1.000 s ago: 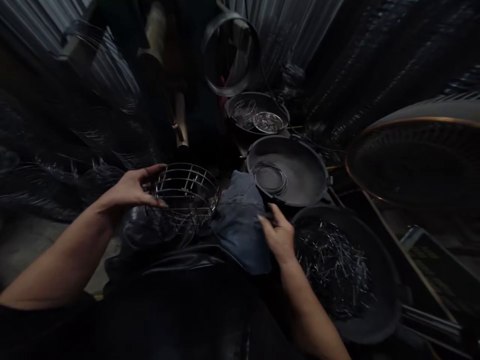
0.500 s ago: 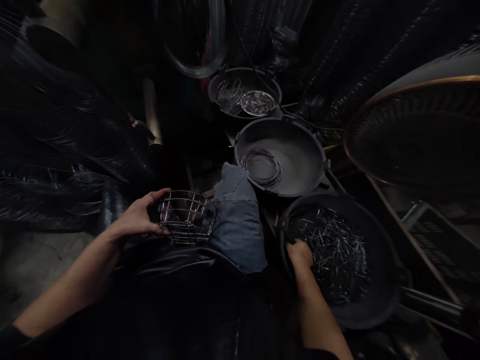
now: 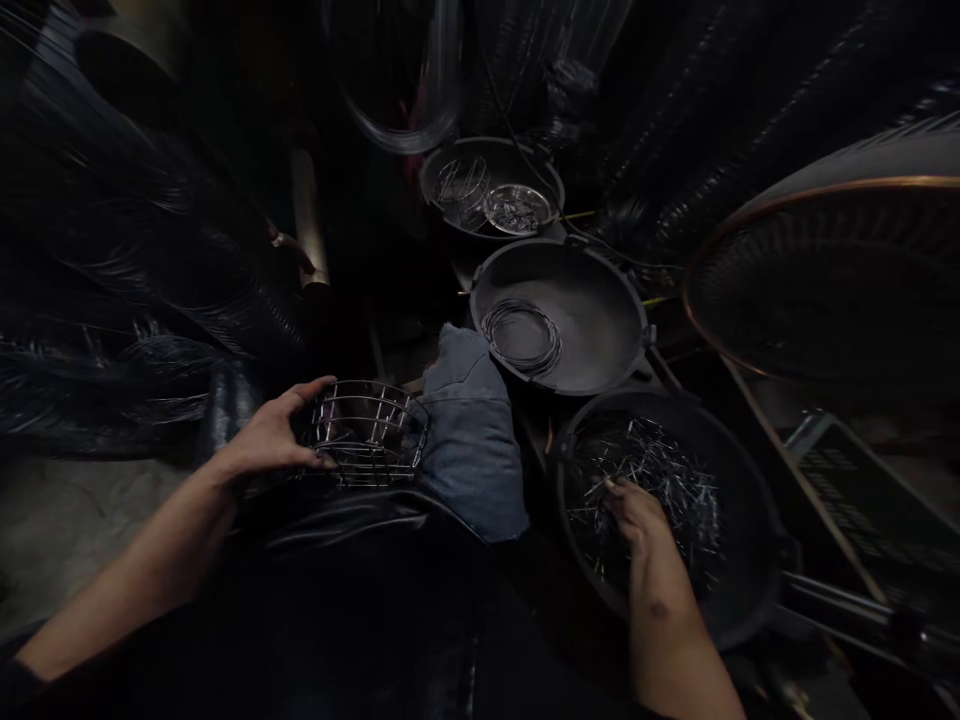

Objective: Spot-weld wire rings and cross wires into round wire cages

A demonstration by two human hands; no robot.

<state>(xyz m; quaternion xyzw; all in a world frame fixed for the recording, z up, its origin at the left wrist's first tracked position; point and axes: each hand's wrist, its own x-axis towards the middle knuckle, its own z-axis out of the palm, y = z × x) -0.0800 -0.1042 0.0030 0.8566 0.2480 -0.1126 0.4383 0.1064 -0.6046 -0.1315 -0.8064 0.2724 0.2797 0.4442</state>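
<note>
My left hand (image 3: pixel 281 430) grips the left side of a wire basket (image 3: pixel 375 425), thumb and fingers apart around its rim. The basket is a round cage of shiny metal rods, resting by my lap on a black apron (image 3: pixel 352 600). Over a dark pan (image 3: pixel 750 590) at the lower right is my right hand (image 3: pixel 636 508), its fingers pinched at the pile of short metal wire pieces (image 3: pixel 667 460). What lies between those fingertips is too dark to make out for certain.
A knee in blue jeans (image 3: pixel 476 430) stands beside the basket. Beyond it a grey pan (image 3: pixel 600 310) holds a coil of wire (image 3: pixel 521 335). Farther back, another pan (image 3: pixel 491 150) contains a wire frame (image 3: pixel 461 185) and a small dish (image 3: pixel 517 208). A large copper-rimmed round thing (image 3: pixel 817 280) stands right.
My right hand has moved from the pan's left edge to the right, up out of the wire pieces and into fuller view. My left hand stays on the basket.
</note>
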